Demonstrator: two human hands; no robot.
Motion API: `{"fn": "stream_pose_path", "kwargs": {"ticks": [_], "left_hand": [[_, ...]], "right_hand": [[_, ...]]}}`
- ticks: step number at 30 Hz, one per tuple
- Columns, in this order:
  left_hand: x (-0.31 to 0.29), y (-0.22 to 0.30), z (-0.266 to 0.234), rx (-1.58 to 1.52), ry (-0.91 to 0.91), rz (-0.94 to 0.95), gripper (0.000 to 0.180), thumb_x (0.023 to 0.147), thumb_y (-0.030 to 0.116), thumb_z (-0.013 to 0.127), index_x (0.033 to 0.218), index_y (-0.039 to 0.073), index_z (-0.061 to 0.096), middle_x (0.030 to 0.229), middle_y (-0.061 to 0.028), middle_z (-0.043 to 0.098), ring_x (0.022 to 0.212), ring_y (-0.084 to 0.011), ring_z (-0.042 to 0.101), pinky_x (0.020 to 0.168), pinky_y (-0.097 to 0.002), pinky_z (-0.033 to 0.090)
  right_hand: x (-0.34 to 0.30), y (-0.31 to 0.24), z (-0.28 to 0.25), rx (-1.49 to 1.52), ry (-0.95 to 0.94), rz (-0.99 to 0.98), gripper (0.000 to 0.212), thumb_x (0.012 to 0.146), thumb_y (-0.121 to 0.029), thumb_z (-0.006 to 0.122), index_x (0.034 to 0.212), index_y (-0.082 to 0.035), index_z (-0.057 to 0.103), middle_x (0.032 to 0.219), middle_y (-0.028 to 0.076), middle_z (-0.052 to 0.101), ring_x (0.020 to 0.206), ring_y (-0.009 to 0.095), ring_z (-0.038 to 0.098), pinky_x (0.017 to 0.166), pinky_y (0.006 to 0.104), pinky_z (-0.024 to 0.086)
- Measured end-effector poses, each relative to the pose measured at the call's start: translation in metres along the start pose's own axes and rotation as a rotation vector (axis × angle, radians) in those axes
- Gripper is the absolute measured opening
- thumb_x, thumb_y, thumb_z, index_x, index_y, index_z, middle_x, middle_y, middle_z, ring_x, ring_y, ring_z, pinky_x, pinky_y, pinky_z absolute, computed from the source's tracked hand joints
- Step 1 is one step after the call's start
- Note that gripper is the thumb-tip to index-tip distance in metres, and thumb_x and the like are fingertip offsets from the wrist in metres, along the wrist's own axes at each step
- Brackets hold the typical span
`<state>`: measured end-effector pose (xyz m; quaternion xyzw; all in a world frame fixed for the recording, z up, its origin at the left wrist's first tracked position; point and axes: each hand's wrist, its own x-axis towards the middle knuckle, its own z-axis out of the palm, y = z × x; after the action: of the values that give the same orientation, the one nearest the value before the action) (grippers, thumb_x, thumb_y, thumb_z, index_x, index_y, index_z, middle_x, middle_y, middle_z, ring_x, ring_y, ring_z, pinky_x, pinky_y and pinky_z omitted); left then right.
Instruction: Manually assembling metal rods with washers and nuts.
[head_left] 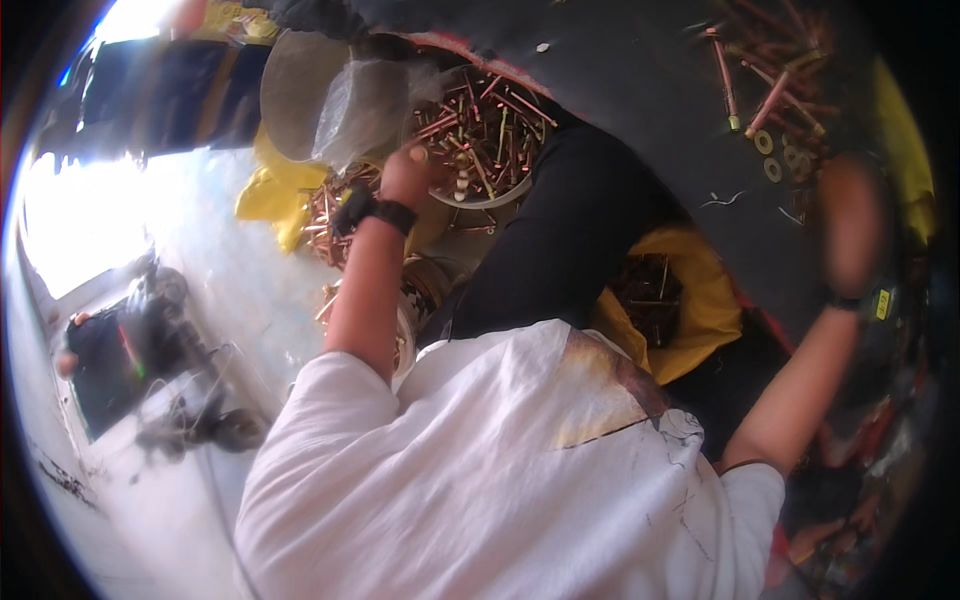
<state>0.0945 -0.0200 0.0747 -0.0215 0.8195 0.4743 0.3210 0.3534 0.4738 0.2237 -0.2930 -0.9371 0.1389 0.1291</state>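
Observation:
My left hand [408,176] is at the near left side of a round bucket [497,203] full of copper-coloured bolts [515,130]. Its fingers look curled in, but what they hold, if anything, I cannot make out. Just right of it shows a short column of pale rings [461,178], perhaps washers or nuts. Over on the right, my right hand [852,222] is smeared by motion above a black surface [640,90]. Nearest to it lie some washers [773,168], with a loose heap of long bolts [775,95] beyond.
Left of the bucket are a round translucent disc [292,95], clear plastic [350,115], a yellow bag [275,200] and spilled bolts [325,228]. An open yellow sack [705,300] holding dark bolts stands by my legs. Dark equipment with cables [150,350] lies on the pale floor, lower left.

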Motion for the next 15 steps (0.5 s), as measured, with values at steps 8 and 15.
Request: {"fn": "stream_pose_path", "kwargs": {"ticks": [8,15], "left_hand": [[-0.019,0.095,-0.02,-0.091,-0.075,0.095,0.016,0.072,-0.001,0.065,0.079,0.009,0.054,0.072,0.0032,0.049,0.051,-0.0063,0.041,0.042,-0.021,0.028],[-0.072,0.184,-0.018,-0.12,-0.347,0.212,0.018,0.073,-0.003,0.06,0.082,0.007,0.05,0.07,0.0014,0.047,0.046,-0.0027,0.034,0.039,-0.0185,0.021]], "right_hand": [[-0.004,0.001,-0.009,-0.029,0.011,0.005,0.019,0.086,-0.02,0.065,0.102,-0.011,0.068,0.101,0.004,0.065,0.09,0.022,0.063,0.076,0.0284,0.046],[-0.006,-0.001,-0.003,0.134,0.033,-0.067,0.016,0.081,-0.021,0.067,0.093,-0.009,0.069,0.091,0.007,0.063,0.084,0.025,0.063,0.072,0.0328,0.047]]}}
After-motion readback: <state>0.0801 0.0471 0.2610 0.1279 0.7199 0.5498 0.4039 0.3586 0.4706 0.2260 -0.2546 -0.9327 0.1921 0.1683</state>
